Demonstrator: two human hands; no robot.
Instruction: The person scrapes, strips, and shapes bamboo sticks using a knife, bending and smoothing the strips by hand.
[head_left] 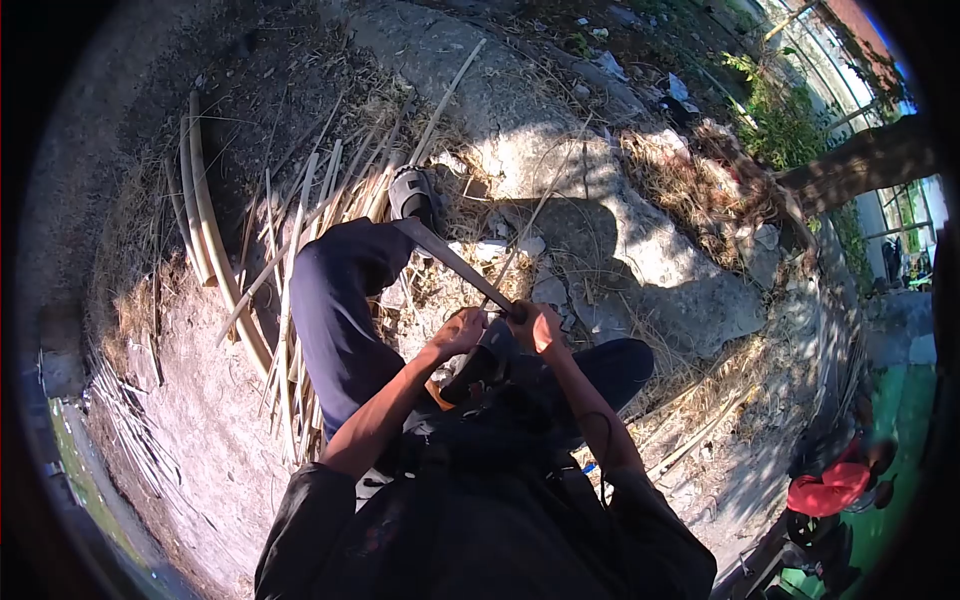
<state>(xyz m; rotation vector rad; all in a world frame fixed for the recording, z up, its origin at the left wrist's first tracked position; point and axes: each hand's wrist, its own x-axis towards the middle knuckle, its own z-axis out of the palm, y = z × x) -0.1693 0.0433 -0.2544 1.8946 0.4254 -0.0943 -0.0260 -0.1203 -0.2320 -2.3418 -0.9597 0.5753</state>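
Observation:
My right hand (538, 326) is closed around the dark handle of a machete (455, 258). Its long blade slants up and left, the broad end reaching over my trouser leg near the sandalled foot (412, 195). Close beside it, my left hand (461, 331) pinches a thin bamboo strip (530, 222), which runs up and right from the fingers past the blade near the handle. Whether the blade's edge touches the strip I cannot tell. Both hands are in front of my lap, above my other foot, which is partly hidden.
Several split bamboo lengths (308, 215) lie by my left leg, with thicker curved poles (215, 225) farther left. Pale rock (650, 255) rises ahead. A tree trunk (865, 165) leans in at right. A person in red (832, 488) is at lower right.

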